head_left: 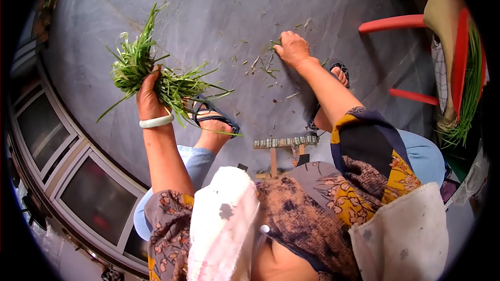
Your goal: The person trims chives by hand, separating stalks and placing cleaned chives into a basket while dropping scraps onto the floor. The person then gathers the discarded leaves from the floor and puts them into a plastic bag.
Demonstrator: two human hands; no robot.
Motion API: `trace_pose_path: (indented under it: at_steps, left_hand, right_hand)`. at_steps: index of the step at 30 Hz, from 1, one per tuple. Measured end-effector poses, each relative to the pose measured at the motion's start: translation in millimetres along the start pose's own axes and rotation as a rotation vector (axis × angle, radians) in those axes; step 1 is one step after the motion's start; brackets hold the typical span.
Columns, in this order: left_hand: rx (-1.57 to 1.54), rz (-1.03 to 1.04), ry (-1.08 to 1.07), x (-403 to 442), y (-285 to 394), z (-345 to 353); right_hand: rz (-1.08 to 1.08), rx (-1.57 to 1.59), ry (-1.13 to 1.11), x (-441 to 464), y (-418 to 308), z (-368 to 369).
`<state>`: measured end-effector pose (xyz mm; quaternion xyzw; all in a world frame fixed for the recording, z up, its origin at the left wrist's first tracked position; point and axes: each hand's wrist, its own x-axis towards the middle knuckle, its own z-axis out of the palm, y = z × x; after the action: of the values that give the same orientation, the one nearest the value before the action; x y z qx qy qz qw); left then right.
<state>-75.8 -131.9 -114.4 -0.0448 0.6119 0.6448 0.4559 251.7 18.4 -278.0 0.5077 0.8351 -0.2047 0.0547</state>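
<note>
A thick, messy bunch of chives [174, 86] is gripped in my left hand [149, 96], raised on the left with blades sticking out on both sides. A pale bangle [157, 120] circles that wrist. My right hand [292, 48] is low over the grey floor, its fingers curled closed. Small green bits show by its thumb and fingertips; whether they are held or lie on the floor I cannot tell. Loose chive scraps [268, 67] are scattered on the floor just below and beside this hand.
On the right stands a red-legged chair [393, 23] with a tan cover and more long chives [471, 88] on it. A low wooden stool [284, 142] is between my legs, near my sandalled feet [213, 119]. Framed glass panels [96, 198] run along the left.
</note>
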Motion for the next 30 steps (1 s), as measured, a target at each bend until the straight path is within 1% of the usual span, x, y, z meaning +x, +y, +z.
trace_pose_path:
  at_steps: [3, 4, 7, 10, 13, 15, 17, 20, 23, 25, 26, 29, 30]
  left_hand:
    - [-0.044, -0.012, 0.01, 1, 0, 1]
    - [-0.041, -0.001, 0.002, 0, 0, 2]
    - [-0.036, -0.004, 0.02, 1, -1, 2]
    - [-0.033, -0.007, -0.01, 0, 0, 0]
    - [-0.044, -0.003, -0.07, 1, -1, -1]
    - [-0.029, -0.007, -0.014, 1, -1, -2]
    - [-0.057, -0.004, -0.014, -3, -2, 1]
    - [-0.088, -0.021, -0.023, 3, -5, -4]
    - [-0.101, -0.014, -0.051, 4, -4, -3]
    - [-0.096, -0.01, -0.047, 2, -3, 0]
    - [-0.105, -0.014, -0.05, 0, -2, 0]
    - [-0.075, -0.032, -0.025, -3, -2, 2]
    - [-0.097, -0.02, -0.022, -3, -2, 4]
  right_hand:
    - [-0.092, -0.064, -0.048, 4, -13, 3]
    - [-0.14, -0.065, -0.024, 5, -13, 7]
    - [-0.198, -0.118, -0.055, 6, -14, 14]
    - [-0.229, -0.117, -0.054, 6, -17, 16]
    - [-0.271, -0.097, -0.138, 9, -10, 2]
    - [-0.133, 0.012, -0.107, 3, 10, -11]
    - [-0.031, 0.062, -0.164, -16, 36, -20]
    - [0.066, 0.085, -0.282, -54, 57, -20]
    - [0.086, 0.144, -0.216, -85, 53, 6]
    - [0.049, 0.187, -0.133, -103, 40, 21]
    - [-0.033, 0.138, -0.033, -110, 37, 30]
    - [-0.094, 0.016, 0.003, -112, 39, 43]
    - [-0.095, 0.006, -0.033, -109, 41, 41]
